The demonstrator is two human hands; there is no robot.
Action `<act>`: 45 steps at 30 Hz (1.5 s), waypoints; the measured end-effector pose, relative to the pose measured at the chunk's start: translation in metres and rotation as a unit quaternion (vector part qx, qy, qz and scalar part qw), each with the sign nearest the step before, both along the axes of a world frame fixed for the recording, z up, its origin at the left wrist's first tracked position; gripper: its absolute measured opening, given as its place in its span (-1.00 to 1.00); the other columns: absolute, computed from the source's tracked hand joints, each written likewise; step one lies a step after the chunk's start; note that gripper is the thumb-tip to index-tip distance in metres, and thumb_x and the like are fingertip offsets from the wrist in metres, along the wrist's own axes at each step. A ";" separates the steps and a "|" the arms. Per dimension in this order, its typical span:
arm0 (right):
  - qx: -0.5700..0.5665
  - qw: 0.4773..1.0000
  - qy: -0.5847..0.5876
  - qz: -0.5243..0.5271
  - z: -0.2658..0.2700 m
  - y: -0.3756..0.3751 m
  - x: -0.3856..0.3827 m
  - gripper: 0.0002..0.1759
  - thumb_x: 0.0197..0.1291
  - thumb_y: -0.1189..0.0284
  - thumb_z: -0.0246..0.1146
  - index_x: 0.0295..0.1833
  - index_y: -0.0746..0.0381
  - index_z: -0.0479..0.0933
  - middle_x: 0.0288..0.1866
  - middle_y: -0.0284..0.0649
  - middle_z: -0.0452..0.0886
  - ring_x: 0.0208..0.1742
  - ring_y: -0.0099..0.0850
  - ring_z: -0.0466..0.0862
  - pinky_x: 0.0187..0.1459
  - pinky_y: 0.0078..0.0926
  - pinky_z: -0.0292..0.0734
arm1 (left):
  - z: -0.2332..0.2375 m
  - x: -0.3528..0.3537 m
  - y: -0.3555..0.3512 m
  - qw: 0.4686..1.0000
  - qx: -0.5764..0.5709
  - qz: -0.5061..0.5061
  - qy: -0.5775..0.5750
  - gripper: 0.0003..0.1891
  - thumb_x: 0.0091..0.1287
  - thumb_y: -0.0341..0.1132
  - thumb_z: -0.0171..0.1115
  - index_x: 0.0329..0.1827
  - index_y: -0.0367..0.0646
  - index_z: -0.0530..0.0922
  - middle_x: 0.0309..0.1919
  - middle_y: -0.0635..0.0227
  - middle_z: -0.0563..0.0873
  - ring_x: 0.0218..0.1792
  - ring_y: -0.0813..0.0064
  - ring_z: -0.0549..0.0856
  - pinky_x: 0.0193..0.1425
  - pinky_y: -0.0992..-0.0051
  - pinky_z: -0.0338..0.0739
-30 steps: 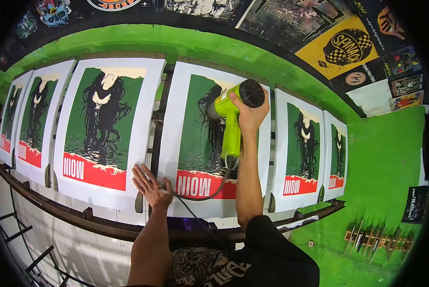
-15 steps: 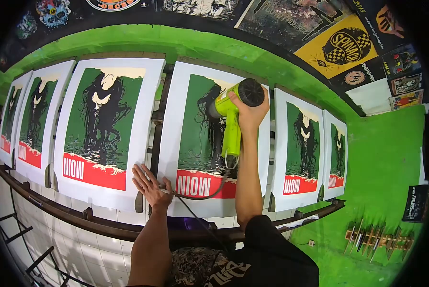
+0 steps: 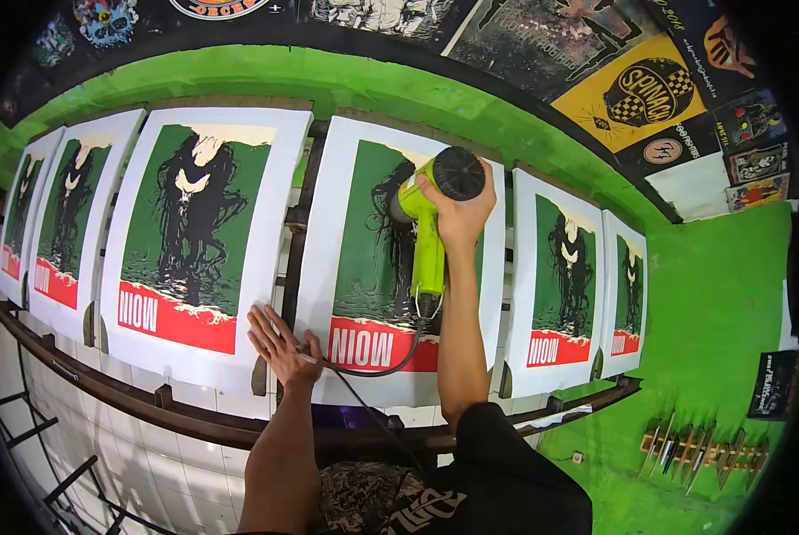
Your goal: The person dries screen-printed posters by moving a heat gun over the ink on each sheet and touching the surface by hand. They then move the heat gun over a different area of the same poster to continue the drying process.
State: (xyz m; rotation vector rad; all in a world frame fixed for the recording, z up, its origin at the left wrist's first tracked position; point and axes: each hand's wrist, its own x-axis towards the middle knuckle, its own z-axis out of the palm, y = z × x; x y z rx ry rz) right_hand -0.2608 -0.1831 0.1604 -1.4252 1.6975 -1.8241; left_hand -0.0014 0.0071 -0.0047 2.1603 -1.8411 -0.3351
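Note:
My right hand [image 3: 462,214] is wrapped round the back of a lime-green heat gun [image 3: 428,250] with a black rear cap. Its nozzle points left over a printed sheet [image 3: 315,294] with a green panel, a dark long-haired figure and a red "MOIN" band; the gun hides part of the figure. A dark power cord [image 3: 404,364] runs from the gun's handle to my left hand [image 3: 284,348], where it bends at the thumb and appears held. That hand's other fingers stretch over the lower right corner of the neighbouring print [image 3: 248,308].
Matching prints [image 3: 556,267] stand in a row on both sides, on boards along a dark metal rail [image 3: 212,428]. Posters [image 3: 645,89] cover the wall behind. A wooden rack [image 3: 707,450] of tools hangs at the lower right, and a metal frame [image 3: 70,481] stands lower left.
The heat gun and my right hand have shifted very slightly, with the handle a little more upright. My left hand keeps its place at the neighbouring print's corner.

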 end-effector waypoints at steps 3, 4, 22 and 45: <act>0.002 0.997 -0.045 0.055 0.001 0.001 -0.002 -0.40 -0.12 0.55 0.70 0.07 0.35 0.60 -0.10 -0.24 0.74 -0.10 -0.45 0.72 0.08 -0.45 0.64 | 0.000 0.000 -0.001 1.000 0.006 0.005 0.003 0.02 0.31 -0.12 0.10 0.74 -0.38 -0.18 0.74 -0.15 -0.17 0.76 -0.04 -0.24 0.78 -0.05 -0.38; 0.003 0.997 -0.044 0.056 0.001 0.001 -0.001 -0.40 -0.12 0.55 0.70 0.07 0.35 0.60 -0.10 -0.24 0.74 -0.10 -0.45 0.72 0.08 -0.45 0.64 | 0.001 0.000 -0.001 1.000 -0.001 0.005 0.007 0.01 0.32 -0.13 0.13 0.75 -0.36 -0.16 0.74 -0.16 -0.13 0.76 -0.07 -0.20 0.77 -0.07 -0.35; 0.020 0.998 -0.036 0.042 0.000 0.000 0.013 -0.35 -0.13 0.57 0.71 0.10 0.32 0.55 -0.09 -0.25 0.75 -0.09 -0.47 0.74 0.08 -0.44 0.67 | -0.002 0.000 0.001 1.000 -0.002 0.002 0.004 0.00 0.32 -0.11 0.09 0.74 -0.38 -0.16 0.74 -0.16 -0.13 0.76 -0.05 -0.21 0.77 -0.06 -0.37; 0.013 0.997 -0.057 0.041 0.004 -0.023 0.012 -0.38 -0.15 0.55 0.71 0.07 0.33 0.58 -0.07 -0.23 0.75 -0.08 -0.44 0.73 0.09 -0.43 0.66 | 0.000 0.000 -0.003 1.000 0.013 0.013 0.013 0.02 0.32 -0.14 0.13 0.76 -0.30 -0.20 0.75 -0.13 -0.14 0.76 -0.03 -0.22 0.78 -0.06 -0.36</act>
